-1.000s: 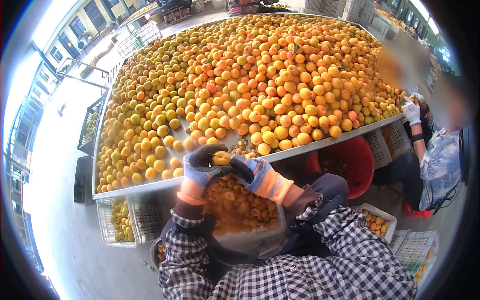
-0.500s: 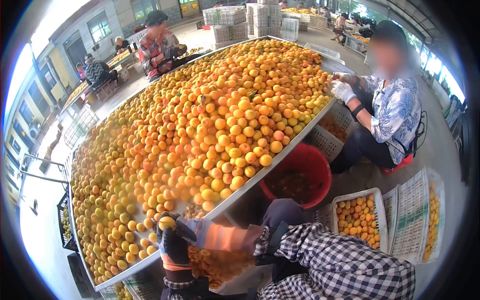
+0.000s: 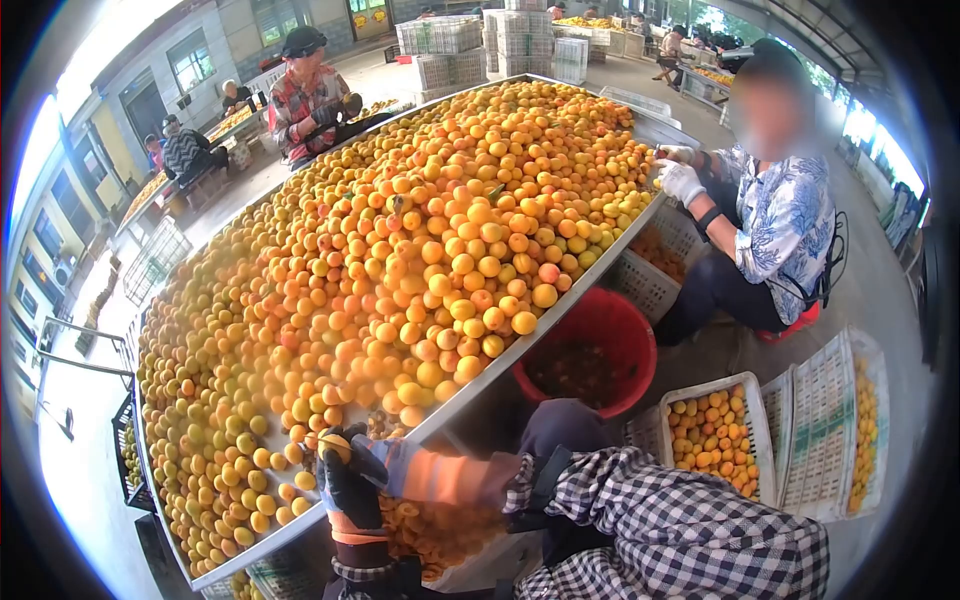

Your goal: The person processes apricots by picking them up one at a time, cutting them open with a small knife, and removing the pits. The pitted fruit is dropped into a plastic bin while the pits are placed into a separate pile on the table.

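My left hand (image 3: 348, 500), in a dark glove with an orange cuff, is closed around a yellow-orange apricot (image 3: 334, 446) at the table's near edge. From the right, my right hand (image 3: 372, 465), in a dark, grey and orange glove, meets it, its fingers closed against the same apricot. Whether a small tool sits between those fingers is hidden. Just beyond both hands, a large heap of apricots (image 3: 400, 270) covers the metal-rimmed table (image 3: 475, 395). Below my wrists lies a mass of orange opened apricot pieces (image 3: 435, 530), partly covered by my right forearm.
A red tub (image 3: 640, 365) with dark contents stands under the table's edge. Right of my knees are a white crate of apricots (image 3: 715, 440) and tilted crates (image 3: 815, 430). A co-worker in white gloves (image 3: 682, 180) sits at the right; another person (image 3: 300, 100) sits across.
The view has shifted slightly, so the table and people sit a little further left. My hands remain together at the apricot, with a thin dark line now visible across it.
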{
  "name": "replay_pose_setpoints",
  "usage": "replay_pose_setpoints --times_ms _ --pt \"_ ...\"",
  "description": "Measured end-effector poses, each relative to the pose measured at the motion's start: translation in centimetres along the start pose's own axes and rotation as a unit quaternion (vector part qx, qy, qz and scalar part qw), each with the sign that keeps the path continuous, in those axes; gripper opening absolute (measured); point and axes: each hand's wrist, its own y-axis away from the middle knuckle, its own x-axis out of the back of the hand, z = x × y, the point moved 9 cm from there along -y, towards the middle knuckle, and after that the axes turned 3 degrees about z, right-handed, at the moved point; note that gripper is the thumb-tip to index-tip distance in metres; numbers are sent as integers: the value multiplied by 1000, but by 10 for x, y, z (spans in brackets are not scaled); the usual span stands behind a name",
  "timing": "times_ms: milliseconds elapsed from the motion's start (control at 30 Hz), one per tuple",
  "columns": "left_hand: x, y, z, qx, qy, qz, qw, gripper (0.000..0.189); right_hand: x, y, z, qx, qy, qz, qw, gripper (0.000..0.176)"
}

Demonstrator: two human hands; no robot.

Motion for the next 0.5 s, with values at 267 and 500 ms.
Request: replay_pose_setpoints --times_ms 267,500 --pt "3 2 53 -140 -270 -9 953 60 8 0 -32 -60 27 -134 989 38" --pt "4 4 8 -30 26 57 998 37 1 4 -12 -135 104 -120 978 36"
